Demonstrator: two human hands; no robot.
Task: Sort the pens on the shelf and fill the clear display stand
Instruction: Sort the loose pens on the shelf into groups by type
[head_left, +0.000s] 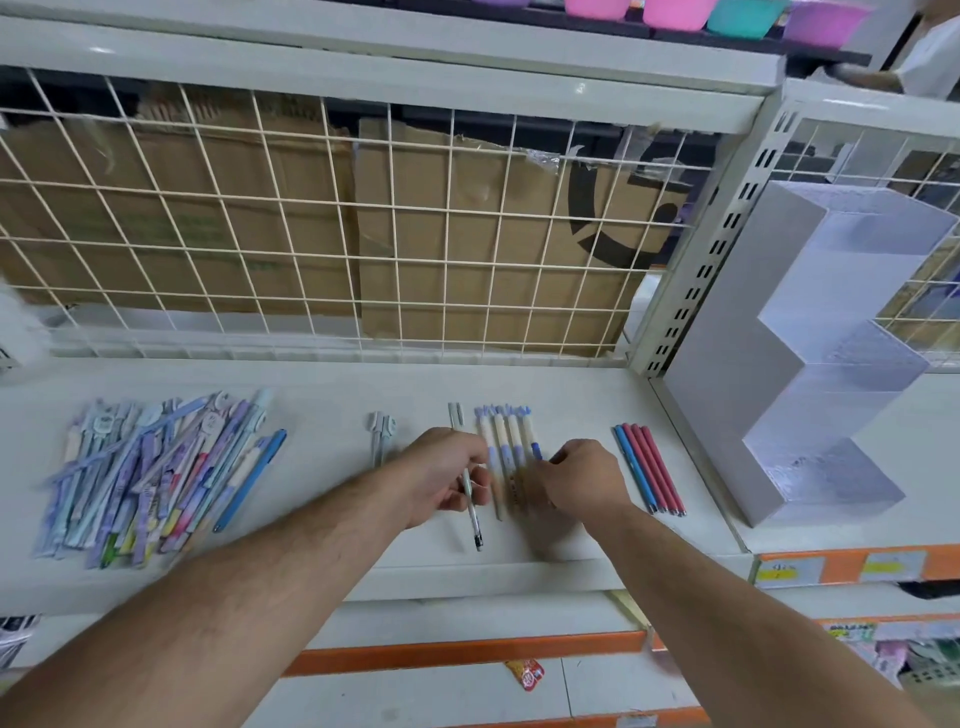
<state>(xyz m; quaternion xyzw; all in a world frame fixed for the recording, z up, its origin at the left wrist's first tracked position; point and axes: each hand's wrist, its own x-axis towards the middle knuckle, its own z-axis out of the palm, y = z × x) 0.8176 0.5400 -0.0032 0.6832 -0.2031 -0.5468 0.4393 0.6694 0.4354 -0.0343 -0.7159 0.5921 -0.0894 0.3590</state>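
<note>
A loose heap of pastel pens (150, 475) lies on the white shelf (332, 395) at the left. Sorted groups lie in the middle: two grey pens (382, 434), a row of cream pens with blue caps (506, 436), and blue and red pens (649, 467) to the right. My left hand (447, 475) grips a slim pale pen with a dark tip (474, 514) just left of the cream row. Knuckles up and fingers curled, my right hand (584, 480) rests on the lower ends of the cream pens; its fingertips are hidden. The stepped clear display stand (810, 353) sits on the neighbouring shelf at the right.
A wire grid (332, 223) with cardboard behind it backs the shelf. A perforated upright post (706, 260) divides the two shelves. Orange price strips (841, 566) run along the front edges. Coloured tubs (675, 13) sit above, and a person's sleeve (930, 57) shows at top right.
</note>
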